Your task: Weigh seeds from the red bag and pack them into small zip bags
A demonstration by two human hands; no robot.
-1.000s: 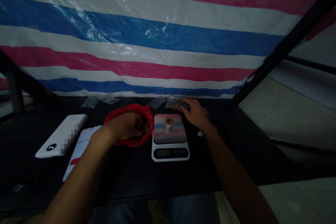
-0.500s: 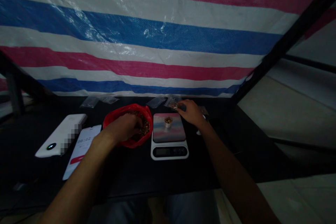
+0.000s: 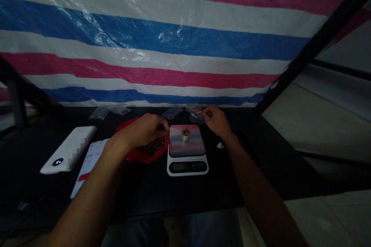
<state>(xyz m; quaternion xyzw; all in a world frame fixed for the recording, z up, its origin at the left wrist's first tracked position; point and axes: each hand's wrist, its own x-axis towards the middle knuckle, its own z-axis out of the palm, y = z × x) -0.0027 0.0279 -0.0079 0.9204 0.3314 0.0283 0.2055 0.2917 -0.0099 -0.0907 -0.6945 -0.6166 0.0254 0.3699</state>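
My left hand (image 3: pixel 143 129) is raised just above a red plastic bag (image 3: pixel 147 155) of small brown pieces, its fingertips pinched on something thin and small. My right hand (image 3: pixel 216 120) pinches the top of a clear plastic bag (image 3: pixel 196 114) at the back of the table. Between my hands stands a white digital kitchen scale (image 3: pixel 187 150) with a pink-and-blue top. A small white cup (image 3: pixel 186 134) holding brown pieces sits on that top, and neither hand touches it.
A white power bank (image 3: pixel 68 149) and a lit phone (image 3: pixel 89 163) lie left on the black table (image 3: pixel 139 200). Flat clear bags (image 3: pixel 100 112) lie along the back, before a striped tarp (image 3: pixel 150 42). A small white object (image 3: pixel 220 145) lies right of the scale.
My left hand has lifted out of the red bag, uncovering more of the brown pieces. My right hand has moved slightly right and up, with the clear bag pinched in it.
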